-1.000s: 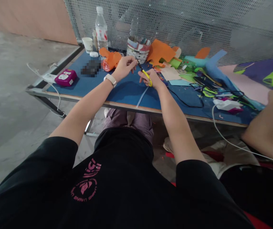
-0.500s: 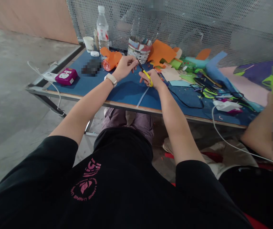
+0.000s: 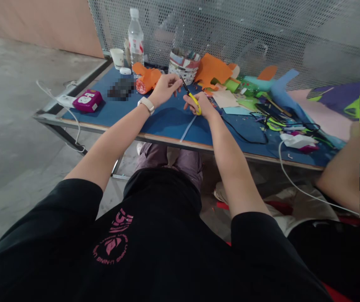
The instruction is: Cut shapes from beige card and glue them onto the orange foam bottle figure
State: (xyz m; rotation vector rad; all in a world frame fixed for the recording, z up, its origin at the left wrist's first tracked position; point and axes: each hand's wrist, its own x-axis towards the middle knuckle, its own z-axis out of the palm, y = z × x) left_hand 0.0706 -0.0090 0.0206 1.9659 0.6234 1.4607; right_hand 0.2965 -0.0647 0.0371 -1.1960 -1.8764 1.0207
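Note:
My right hand [image 3: 201, 105] grips yellow-handled scissors [image 3: 192, 98], blades pointing up and away toward my left hand. My left hand [image 3: 165, 87], with a pale watch on its wrist, has its fingers pinched together just left of the blade tips; what it pinches is too small to make out. Both hands hover over the blue table [image 3: 167, 119]. A thin pale strip [image 3: 188, 128] lies on the table below my right hand.
A water bottle [image 3: 135, 38], paper cup [image 3: 117, 58], orange foam pieces [image 3: 211, 69], a woven paper basket [image 3: 183, 65] and a magenta box [image 3: 87, 101] stand around. Coloured scraps and cables crowd the right side. Another person's arm [image 3: 340, 176] reaches in at far right.

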